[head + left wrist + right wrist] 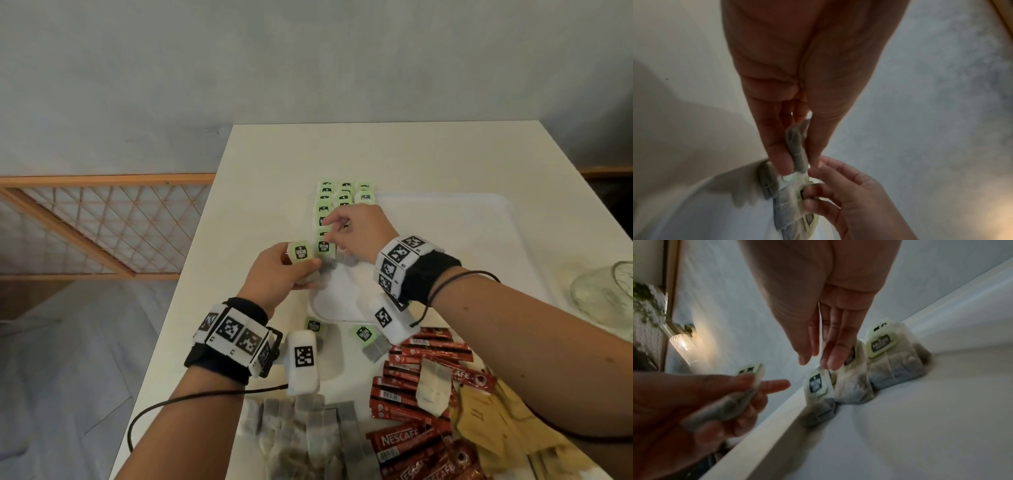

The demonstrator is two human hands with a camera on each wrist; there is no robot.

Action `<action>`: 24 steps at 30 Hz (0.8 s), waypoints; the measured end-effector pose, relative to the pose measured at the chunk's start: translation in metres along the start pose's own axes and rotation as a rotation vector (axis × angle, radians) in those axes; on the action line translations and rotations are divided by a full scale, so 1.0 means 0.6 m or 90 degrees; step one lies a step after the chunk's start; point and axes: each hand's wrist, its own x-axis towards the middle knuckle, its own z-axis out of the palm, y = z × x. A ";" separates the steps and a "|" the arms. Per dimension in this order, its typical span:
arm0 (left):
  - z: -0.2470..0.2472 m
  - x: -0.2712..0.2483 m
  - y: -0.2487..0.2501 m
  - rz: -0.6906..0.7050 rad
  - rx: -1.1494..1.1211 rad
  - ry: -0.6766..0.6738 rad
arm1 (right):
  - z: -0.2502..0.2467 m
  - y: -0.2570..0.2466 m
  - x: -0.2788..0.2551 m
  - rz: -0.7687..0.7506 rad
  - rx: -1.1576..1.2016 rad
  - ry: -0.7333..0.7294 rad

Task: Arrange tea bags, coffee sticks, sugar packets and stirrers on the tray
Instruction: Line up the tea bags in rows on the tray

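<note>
A white tray (445, 240) lies on the white table, with several green-tagged tea bags (342, 198) standing in rows along its left rim. My left hand (301, 265) pinches one tea bag (300, 253) just left of the tray's rim; the left wrist view shows that tea bag (797, 146) between thumb and fingers. My right hand (334, 233) hovers over the nearest row. Its straight fingertips (831, 365) touch the top of the front tea bag (818, 386), the thumb apart from it. That same bag's tag (323, 247) faces me.
Near the table's front lie a heap of loose tea bags (301, 431), red coffee sticks (411, 394) and brown sugar packets (486, 418). Two tea bags (313, 325) lie by the tray's front rim. A glass jar (609, 291) stands at the right. The table's left edge (191, 274) is close.
</note>
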 end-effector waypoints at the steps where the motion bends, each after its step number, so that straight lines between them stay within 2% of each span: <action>1: 0.004 -0.001 0.000 0.005 0.002 0.007 | -0.005 -0.001 -0.009 0.001 0.022 0.008; 6: 0.042 -0.004 0.013 0.041 0.025 0.021 | -0.035 -0.009 -0.059 0.028 0.163 -0.107; 11: 0.085 -0.007 0.018 0.063 0.049 -0.012 | -0.073 0.011 -0.096 0.062 0.308 -0.094; 14: 0.102 -0.006 0.007 0.056 0.098 -0.047 | -0.079 0.036 -0.118 0.077 0.285 -0.091; 17: 0.103 0.005 -0.001 0.081 0.229 -0.075 | -0.078 0.064 -0.125 0.119 0.269 -0.055; 21: 0.077 0.044 0.007 0.160 0.429 0.032 | -0.084 0.097 -0.114 0.203 0.177 0.004; 24: 0.081 0.069 0.015 0.190 0.574 0.026 | -0.085 0.102 -0.100 0.222 0.146 0.073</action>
